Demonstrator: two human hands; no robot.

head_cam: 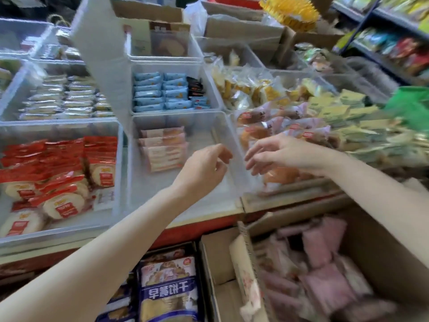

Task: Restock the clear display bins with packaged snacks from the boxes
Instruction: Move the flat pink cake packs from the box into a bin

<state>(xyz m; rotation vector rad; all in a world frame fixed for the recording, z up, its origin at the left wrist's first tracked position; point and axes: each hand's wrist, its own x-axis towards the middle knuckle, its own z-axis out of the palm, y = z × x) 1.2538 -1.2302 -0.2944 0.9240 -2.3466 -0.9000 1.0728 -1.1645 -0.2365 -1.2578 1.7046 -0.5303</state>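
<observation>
Both hands hover over the clear bin (228, 126), holding nothing: my left hand (204, 169) loosely curled, my right hand (278, 154) with fingers spread. Pink packets (163, 148) lie stacked at the bin's back left. More fill the box (376, 247) below my right arm.

Below the left grip (206, 168), the clear bin (185, 205) floor lies bare; pink packets (163, 149) fill its far-left corner, and its right wall stands before the right grip (278, 154).

A few packets (163, 148) lie in the near bin (197, 201) (back left corner), the box (376, 240) probably right, below.
</observation>
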